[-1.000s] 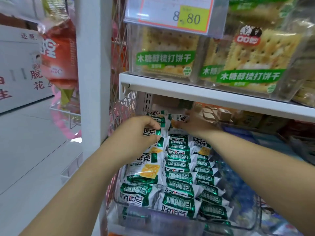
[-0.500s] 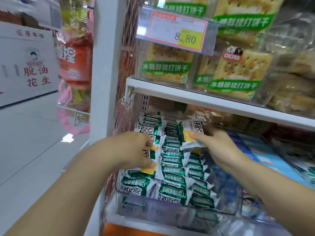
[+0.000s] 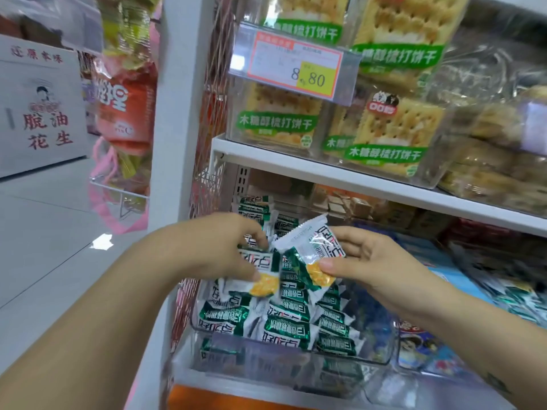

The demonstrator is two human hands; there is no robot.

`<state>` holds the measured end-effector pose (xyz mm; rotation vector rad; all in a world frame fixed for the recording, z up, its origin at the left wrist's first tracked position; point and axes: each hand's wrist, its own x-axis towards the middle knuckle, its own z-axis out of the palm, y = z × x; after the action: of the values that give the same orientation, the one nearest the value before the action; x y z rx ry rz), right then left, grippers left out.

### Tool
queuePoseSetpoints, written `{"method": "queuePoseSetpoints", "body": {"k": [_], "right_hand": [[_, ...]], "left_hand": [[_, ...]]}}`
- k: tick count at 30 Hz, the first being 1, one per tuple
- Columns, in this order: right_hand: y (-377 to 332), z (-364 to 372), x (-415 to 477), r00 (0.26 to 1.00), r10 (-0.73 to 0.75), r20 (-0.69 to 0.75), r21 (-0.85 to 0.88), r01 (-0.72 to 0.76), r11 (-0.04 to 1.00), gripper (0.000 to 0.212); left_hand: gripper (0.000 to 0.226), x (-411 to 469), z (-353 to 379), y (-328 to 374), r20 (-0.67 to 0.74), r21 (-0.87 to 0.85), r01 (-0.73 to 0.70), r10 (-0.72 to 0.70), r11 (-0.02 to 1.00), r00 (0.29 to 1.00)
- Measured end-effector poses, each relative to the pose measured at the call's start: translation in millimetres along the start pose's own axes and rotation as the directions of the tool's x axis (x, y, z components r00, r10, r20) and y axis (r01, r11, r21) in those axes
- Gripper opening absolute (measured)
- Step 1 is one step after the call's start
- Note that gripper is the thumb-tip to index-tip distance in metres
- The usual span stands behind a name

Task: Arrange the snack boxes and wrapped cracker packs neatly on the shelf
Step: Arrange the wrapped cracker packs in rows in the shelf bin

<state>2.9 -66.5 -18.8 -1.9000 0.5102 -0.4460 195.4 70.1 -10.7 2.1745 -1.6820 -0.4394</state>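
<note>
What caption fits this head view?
Left hand pinches one cracker pack, right hand holds a second pack, over the clear bin.

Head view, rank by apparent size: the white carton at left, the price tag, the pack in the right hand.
1. white carton
2. price tag
3. pack in the right hand; nearest the camera, yet looks smallest.

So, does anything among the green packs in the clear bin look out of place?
One green pack is raised above the rows and tilted, pinched by the right hand. The left hand holds a second pack lying crooked across the left column. Other rows in the clear bin look fairly orderly.
</note>
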Motion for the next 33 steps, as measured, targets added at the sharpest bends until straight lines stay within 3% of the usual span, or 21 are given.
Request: {"method": "queuePoseSetpoints", "body": {"k": [5,7,9,11,13,16,19,22,25,28,30,33], "right_hand": [[-8,-3,1,0.998,-0.057,-0.028,-0.031,0.057,0.998,0.047],[-9,-6,1,0.996,-0.073,-0.044,-0.049,0.071,0.996,0.046],[-9,-9,-1,0.993,-0.104,-0.061,-0.12,0.096,0.988,0.044],[-9,-10,-3,0.99,-0.117,-0.08,-0.203,0.099,0.974,0.042],[-8,-9,-4,0.986,-0.129,-0.108,-0.294,0.092,0.951,0.04],[-9,-10,-6,0.979,-0.168,-0.112,-0.455,0.099,0.885,0.041],[-9,-10,-6,0.979,-0.177,-0.102,-0.495,0.104,0.863,0.039],[-6,-10,-2,0.987,-0.138,-0.079,-0.464,0.086,0.882,0.049],[-5,-12,-1,0.996,-0.07,0.055,-0.423,0.086,0.902,0.068],[-9,-18,1,0.99,-0.058,0.131,-0.483,0.114,0.868,0.056],[-8,-28,8,0.991,-0.075,0.115,-0.517,0.124,0.847,0.05],[2,-54,22,0.998,-0.04,-0.041,-0.692,0.0,0.722,0.061]], "left_hand": [[0.044,4,0,0,-0.158,-0.425,-0.108,0.044,0.899,0.986],[0.038,9,7,0,-0.15,-0.659,-0.109,0.012,0.744,0.989],[0.029,15,14,5,-0.087,-0.848,-0.065,-0.017,0.525,0.996],[0.014,20,20,12,-0.063,-0.898,-0.041,-0.036,0.438,0.997],[0.008,23,24,16,-0.065,-0.895,-0.038,-0.046,0.444,0.997],[0.036,24,25,20,-0.064,-0.849,-0.084,0.057,0.521,0.996],[0.056,22,28,23,-0.087,-0.746,-0.179,0.173,0.642,0.981],[0.056,25,29,21,-0.13,-0.676,-0.229,0.193,0.701,0.973],[0.053,25,30,19,-0.121,-0.646,-0.253,0.23,0.721,0.966],[0.051,24,35,23,-0.109,-0.663,-0.248,0.237,0.706,0.965],[0.049,24,33,23,-0.164,-0.625,-0.262,0.204,0.735,0.965],[0.034,26,25,16,-0.416,-0.498,-0.282,0.06,0.82,0.907]]}}
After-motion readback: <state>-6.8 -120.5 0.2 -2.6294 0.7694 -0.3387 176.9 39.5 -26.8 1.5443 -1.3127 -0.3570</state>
